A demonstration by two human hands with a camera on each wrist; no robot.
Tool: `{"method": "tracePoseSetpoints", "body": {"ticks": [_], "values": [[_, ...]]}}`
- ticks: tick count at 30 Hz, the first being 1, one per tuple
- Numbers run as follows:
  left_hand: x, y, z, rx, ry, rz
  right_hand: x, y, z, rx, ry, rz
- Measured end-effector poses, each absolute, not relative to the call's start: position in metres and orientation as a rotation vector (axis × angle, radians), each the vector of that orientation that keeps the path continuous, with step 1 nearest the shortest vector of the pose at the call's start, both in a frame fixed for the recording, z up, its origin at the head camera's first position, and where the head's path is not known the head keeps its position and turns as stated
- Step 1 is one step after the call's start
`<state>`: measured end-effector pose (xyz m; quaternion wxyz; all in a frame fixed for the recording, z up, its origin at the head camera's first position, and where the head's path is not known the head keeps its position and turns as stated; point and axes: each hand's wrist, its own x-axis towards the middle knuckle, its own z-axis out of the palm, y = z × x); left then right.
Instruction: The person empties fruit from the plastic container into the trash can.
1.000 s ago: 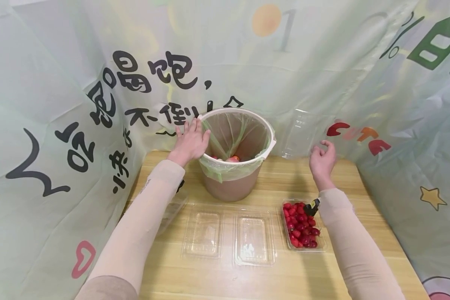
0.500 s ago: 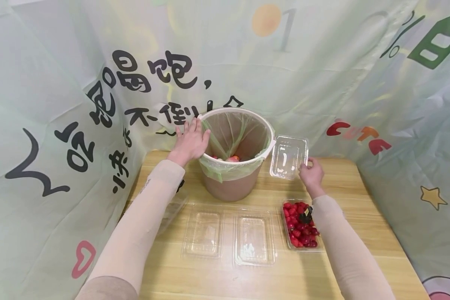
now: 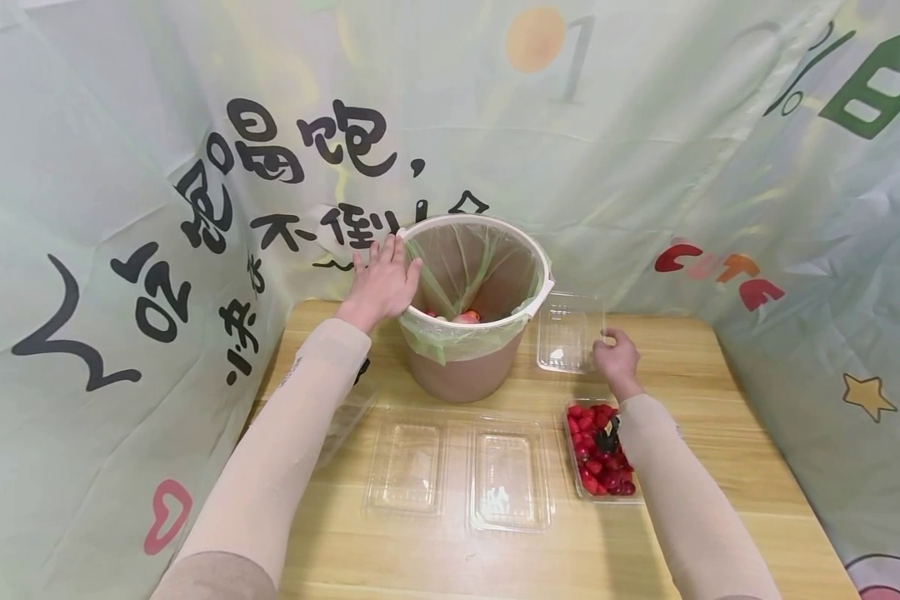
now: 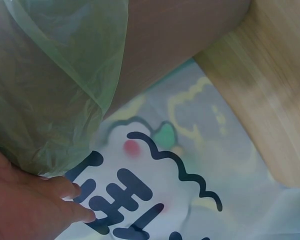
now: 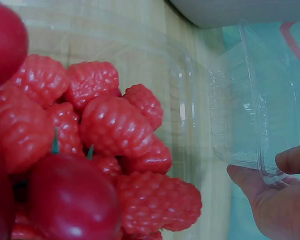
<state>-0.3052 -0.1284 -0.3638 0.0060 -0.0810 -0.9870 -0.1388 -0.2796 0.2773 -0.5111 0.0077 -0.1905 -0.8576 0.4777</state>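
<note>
Right fingers [image 5: 245, 177] pinch a clear box [image 5: 257, 110] by its edge, so it could slip. The bucket [image 3: 461, 375] touching straight left fingers [image 3: 386, 257] could tip if pushed.

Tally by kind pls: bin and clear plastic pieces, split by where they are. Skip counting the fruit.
Bin: 1
Clear piece in the right hand: 1
Clear container with red fruit: 1
Clear pieces on the table in front of the bin: 2
Clear piece partly hidden by the left sleeve: 1
Total: 6, if none are nested
</note>
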Motion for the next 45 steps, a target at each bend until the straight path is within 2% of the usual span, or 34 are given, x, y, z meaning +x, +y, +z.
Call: {"method": "tracePoseSetpoints", "body": {"ticks": [22,45], "values": [[-0.306,-0.123,-0.362,-0.26,-3.103,-0.377,-0.282,0.286,-0.542,-0.564,-2.761,1.481],[-0.306,-0.127,-0.364,-0.245,-3.101,-0.384,-0.279,0.28,-0.534,-0.549,-2.842,1.423]]}}
